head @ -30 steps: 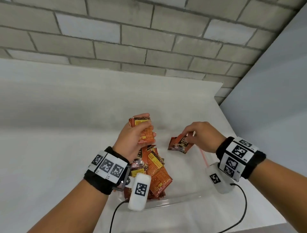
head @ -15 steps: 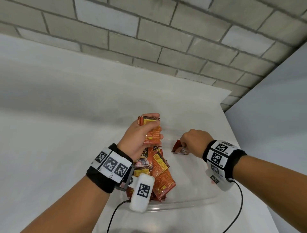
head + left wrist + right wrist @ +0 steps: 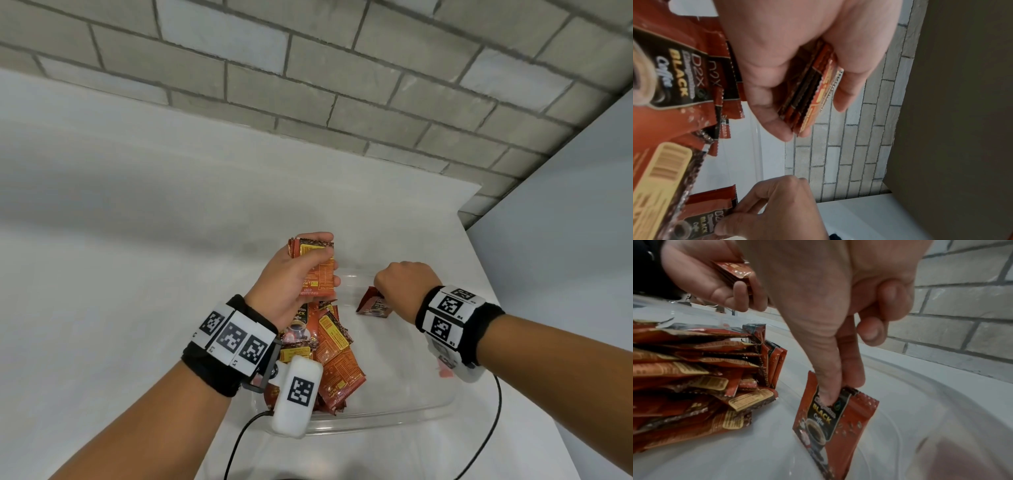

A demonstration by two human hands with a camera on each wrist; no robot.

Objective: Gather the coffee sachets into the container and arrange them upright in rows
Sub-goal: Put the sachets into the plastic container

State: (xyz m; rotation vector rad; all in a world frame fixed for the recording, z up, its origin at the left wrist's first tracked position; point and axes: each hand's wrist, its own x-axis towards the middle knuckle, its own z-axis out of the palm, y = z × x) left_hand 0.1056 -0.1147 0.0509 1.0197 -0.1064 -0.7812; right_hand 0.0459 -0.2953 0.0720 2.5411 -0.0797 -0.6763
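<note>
One sachet (image 3: pixel 835 423) has come down in the last second: the right hand (image 3: pixel 400 286), which held it tilted above the far part of the container (image 3: pixel 394 413), has turned knuckles-up and now stands it on its lower edge on the clear floor, thumb and forefinger pinching its top. That reads as the first packet of an upright row going in, set well apart from the loose heap of sachets (image 3: pixel 329 349) on the container's left side. The left hand (image 3: pixel 291 281) has stayed raised over that heap, its grip closed round a small stack of sachets (image 3: pixel 809 91) held edge-on, thumb on one face and fingers on the other; these look like the next ones to be fed across.

The packets are flat, rectangular foil pouches, glossy red-brown with a black panel, gold lettering and a printed coffee cup on the front, and a yellow barcode block on the back; their ends are crimped and saw-toothed. They crease easily and would likely slump unless leaned on a wall or a neighbour. The container is a shallow, transparent plastic tub with rounded corners, resting on a smooth white surface (image 3: pixel 120 274) before a grey brick wall (image 3: pixel 308 68).
</note>
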